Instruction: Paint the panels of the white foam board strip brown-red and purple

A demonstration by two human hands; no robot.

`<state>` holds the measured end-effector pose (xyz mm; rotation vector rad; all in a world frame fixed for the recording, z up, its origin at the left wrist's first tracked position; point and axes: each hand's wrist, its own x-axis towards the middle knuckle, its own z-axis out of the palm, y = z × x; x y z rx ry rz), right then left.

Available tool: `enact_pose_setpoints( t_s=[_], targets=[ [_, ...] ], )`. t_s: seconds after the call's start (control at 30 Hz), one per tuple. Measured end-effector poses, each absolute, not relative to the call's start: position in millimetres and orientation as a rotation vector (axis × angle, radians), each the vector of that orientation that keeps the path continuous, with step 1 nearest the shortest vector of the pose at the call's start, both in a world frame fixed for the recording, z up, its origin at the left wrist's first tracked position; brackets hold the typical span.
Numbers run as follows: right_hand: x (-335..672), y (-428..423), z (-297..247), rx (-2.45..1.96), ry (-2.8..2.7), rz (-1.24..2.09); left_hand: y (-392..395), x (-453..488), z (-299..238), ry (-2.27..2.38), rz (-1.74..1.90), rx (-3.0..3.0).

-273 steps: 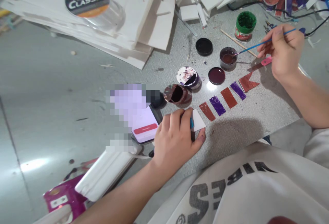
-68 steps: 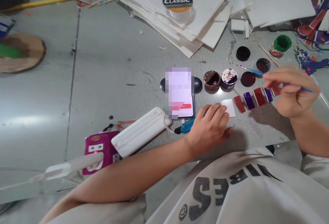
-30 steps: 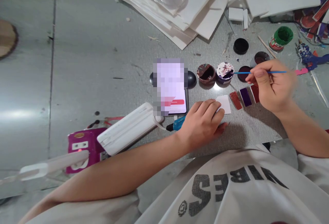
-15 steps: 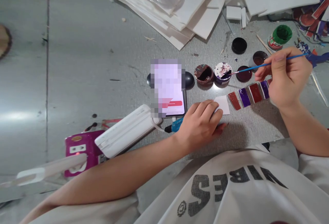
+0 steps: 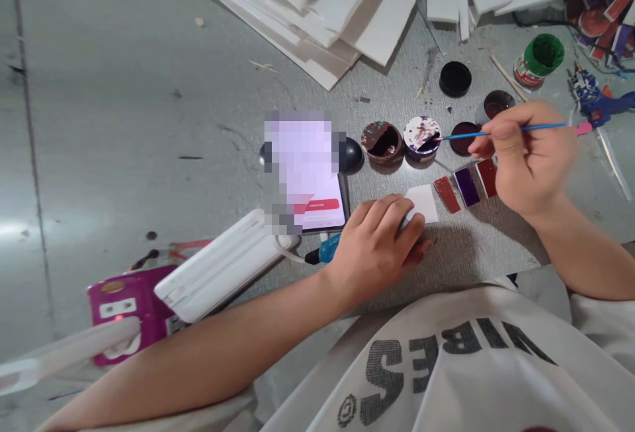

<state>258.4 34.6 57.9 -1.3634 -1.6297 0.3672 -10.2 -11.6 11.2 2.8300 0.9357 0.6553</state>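
Observation:
My right hand [image 5: 536,157] pinches a thin blue paintbrush [image 5: 464,135], its tip at the opening of a small jar of purple paint [image 5: 421,157] with a paint-smeared white top. To the left of it stands a jar of brown paint [image 5: 381,154]. My left hand [image 5: 380,237] lies on the table, fingers curled over the edge of a small white board piece [image 5: 424,204]. Right of that piece lie a reddish-brown painted piece [image 5: 447,194], a purple piece [image 5: 467,186] and a dark red piece [image 5: 487,178], partly behind my right hand.
A phone [image 5: 317,180] and a white power bank [image 5: 218,263] lie to the left, near a magenta power strip [image 5: 126,313]. White boards [image 5: 342,28] are stacked at the back. A green paint jar [image 5: 540,60], a black lid [image 5: 455,79] and a blue glue gun [image 5: 598,101] are on the right.
My right hand has moved closer to the purple paint jar, and the brush lies flatter, its tip further over the opening. My left hand stays on the white piece. The whole view has shifted slightly.

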Motion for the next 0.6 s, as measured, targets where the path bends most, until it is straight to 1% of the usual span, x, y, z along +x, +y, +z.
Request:
enact_pose_setpoints(
  t_s=[0.13,0.33,0.6],
  targets=[
    [254,35,58,-1.343,-1.652,0.446,-12,-11,12,0.926,0.675,2.828],
    [252,38,54,-1.38,-1.529,0.464,-12,-11,12,0.938,0.668,2.834],
    [261,51,48,-1.202,-1.311,0.494,-9,-10,12,0.919,0.73,2.83]
  ],
)
